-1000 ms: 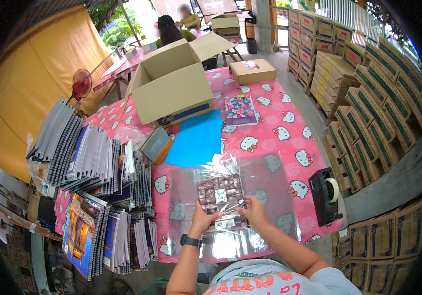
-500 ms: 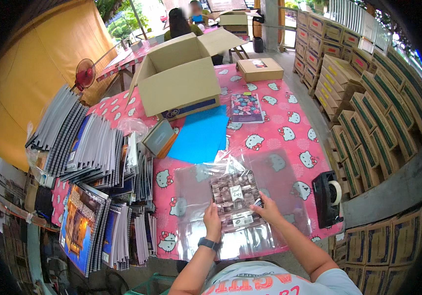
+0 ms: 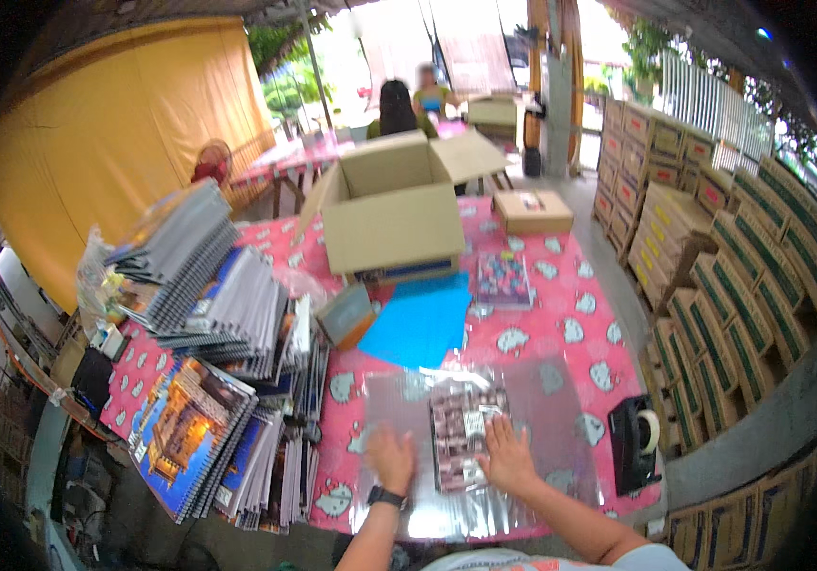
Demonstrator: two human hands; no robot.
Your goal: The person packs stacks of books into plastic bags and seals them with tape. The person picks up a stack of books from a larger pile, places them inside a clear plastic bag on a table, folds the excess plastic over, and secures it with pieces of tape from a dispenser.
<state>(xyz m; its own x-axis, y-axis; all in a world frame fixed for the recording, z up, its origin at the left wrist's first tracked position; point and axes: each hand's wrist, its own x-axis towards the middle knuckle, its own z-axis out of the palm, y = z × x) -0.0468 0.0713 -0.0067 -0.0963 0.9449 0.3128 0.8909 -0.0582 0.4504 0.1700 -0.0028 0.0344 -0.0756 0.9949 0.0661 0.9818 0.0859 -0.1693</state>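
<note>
Patterned packet (image 3: 461, 433) lies flat on clear plastic sheets (image 3: 561, 400) at the desk's (image 3: 570, 328) near edge. Left hand (image 3: 391, 459) presses open-palmed beside it; right hand (image 3: 508, 455) rests flat, touching its right edge.

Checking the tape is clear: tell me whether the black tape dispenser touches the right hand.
Apart. The head view shows pink tablecloth between the right hand and the tape dispenser.

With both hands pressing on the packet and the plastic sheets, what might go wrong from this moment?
1. The clear plastic sheets look slippery; under the left hand and right hand the patterned packet may slide out of line.
2. The leaning stacks of spiral notebooks stand close by and may slump toward the work area.
3. The black tape dispenser sits near the table edge and could be knocked off.
</note>
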